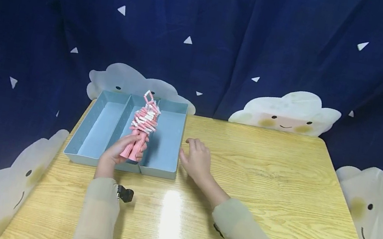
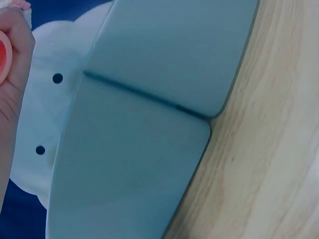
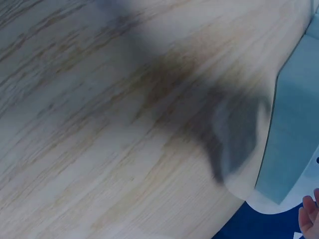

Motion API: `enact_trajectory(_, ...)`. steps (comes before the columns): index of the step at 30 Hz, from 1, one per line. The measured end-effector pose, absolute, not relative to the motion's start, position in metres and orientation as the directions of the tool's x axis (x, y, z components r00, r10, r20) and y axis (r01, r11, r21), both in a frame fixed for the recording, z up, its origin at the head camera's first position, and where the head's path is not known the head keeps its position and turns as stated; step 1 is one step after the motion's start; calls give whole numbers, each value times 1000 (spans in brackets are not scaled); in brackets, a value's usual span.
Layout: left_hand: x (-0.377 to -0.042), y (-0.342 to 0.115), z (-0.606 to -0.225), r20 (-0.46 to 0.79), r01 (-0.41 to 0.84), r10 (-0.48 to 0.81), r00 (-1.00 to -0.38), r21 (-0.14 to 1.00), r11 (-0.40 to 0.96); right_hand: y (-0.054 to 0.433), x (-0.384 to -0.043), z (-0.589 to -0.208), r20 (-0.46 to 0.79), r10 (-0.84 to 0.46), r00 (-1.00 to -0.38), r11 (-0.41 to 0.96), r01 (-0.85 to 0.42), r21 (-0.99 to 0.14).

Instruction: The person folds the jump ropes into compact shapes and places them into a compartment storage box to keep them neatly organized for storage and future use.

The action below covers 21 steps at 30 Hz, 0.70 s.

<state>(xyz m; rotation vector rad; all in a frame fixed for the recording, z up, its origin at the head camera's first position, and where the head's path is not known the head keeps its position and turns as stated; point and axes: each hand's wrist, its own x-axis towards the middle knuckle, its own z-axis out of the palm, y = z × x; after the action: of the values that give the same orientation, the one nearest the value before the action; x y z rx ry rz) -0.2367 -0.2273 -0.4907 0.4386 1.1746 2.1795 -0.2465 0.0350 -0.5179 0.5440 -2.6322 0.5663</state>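
In the head view, my left hand (image 1: 117, 151) grips the pink handles (image 1: 138, 146) of a beaded jump rope (image 1: 145, 120). Its pink and white beaded cord is bundled above the handles, with a loop sticking up at the top. The bundle is over the middle and right part of a blue-grey divided box (image 1: 159, 172). One handle's round end (image 2: 4, 56) shows at the edge of the left wrist view. Just off the box's right side, my right hand (image 1: 197, 161) holds nothing, its fingers loosely extended over the table.
The box has a long left compartment (image 1: 100, 129) and dividers running front to back. It stands at the back left of a wooden table (image 1: 261, 179). Behind the table hangs a dark blue curtain (image 1: 215, 25) with white triangles and cloud shapes.
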Motion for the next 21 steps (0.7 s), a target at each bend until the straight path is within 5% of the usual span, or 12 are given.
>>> enact_trajectory(21, -250, -253, -507, -96, -403, 595, -798, 818, -410, 7, -253, -533, 167, -229, -959, 959, -251, -128)
